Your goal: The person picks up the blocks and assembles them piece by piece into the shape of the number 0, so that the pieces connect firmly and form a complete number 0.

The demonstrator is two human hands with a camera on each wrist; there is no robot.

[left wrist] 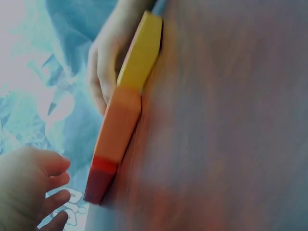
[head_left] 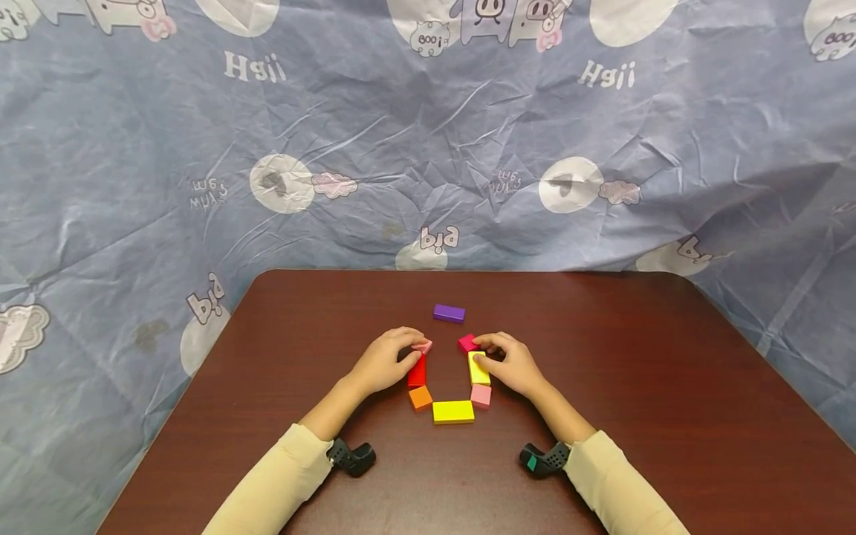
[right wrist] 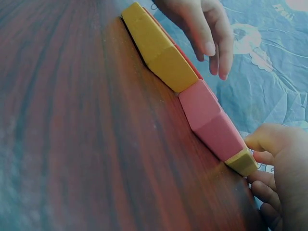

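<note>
My left hand (head_left: 388, 360) is beside the ring's left side, with its fingertips at a small pink block (head_left: 424, 346) and the thumb by a long red block (head_left: 417, 370). Its fingers look loosely bent in the left wrist view. My right hand (head_left: 513, 364) lies opposite, fingertips touching a crimson block (head_left: 467, 343) and thumb on a long yellow block (head_left: 478, 369); the fingers' undersides are partly hidden. An orange block (head_left: 420, 398), another yellow block (head_left: 453, 412) and a pink block (head_left: 481, 395) form the near side.
A purple block (head_left: 449, 313) lies apart beyond the others. The dark brown table (head_left: 602, 327) has rounded far corners, and a printed blue-grey cloth (head_left: 401, 134) hangs behind it. Black straps with devices (head_left: 353, 457) sit on both wrists.
</note>
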